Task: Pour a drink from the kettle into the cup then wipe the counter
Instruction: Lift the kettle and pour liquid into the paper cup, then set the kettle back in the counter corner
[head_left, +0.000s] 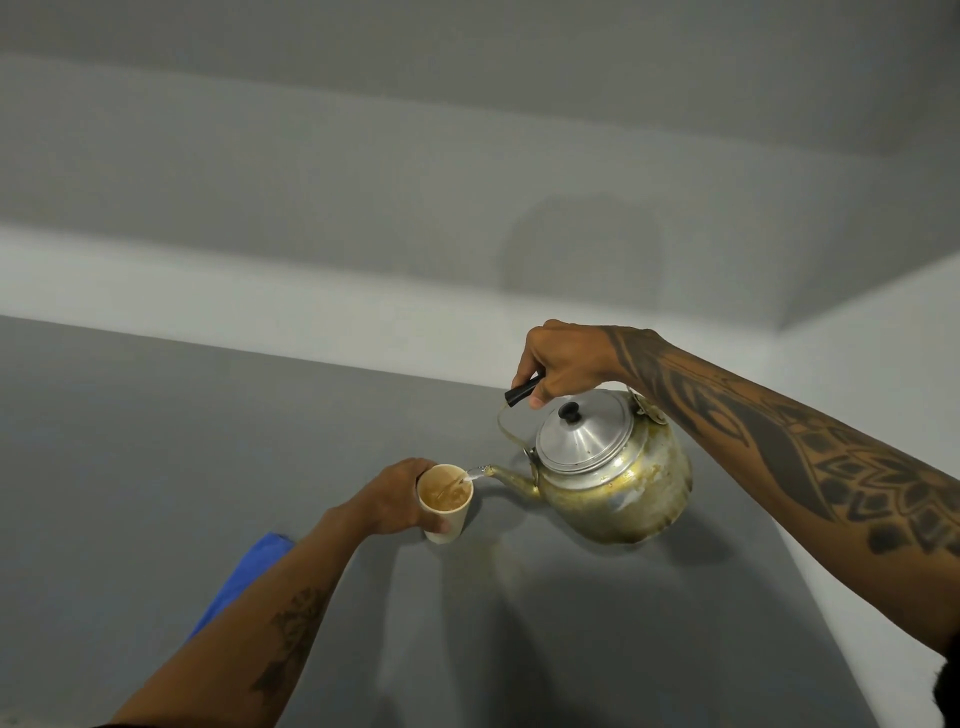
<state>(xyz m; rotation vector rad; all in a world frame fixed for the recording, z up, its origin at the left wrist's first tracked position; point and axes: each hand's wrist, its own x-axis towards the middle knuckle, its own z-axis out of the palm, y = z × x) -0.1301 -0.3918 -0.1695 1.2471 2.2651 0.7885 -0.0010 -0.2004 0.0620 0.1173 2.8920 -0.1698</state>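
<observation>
A worn metal kettle (613, 475) with a silver lid hangs tilted to the left above the grey counter (156, 467). My right hand (563, 364) grips its black handle from above. A thin stream runs from the spout into a pale paper cup (447, 506), which holds brown liquid. My left hand (395, 499) is wrapped around the cup from the left; the cup's base seems to rest on the counter. A blue cloth (244, 577) lies on the counter under my left forearm, partly hidden by it.
A pale wall (363, 182) rises behind the counter, and a white ledge (857, 467) borders it on the right. Faint wet marks show on the counter below the cup and kettle.
</observation>
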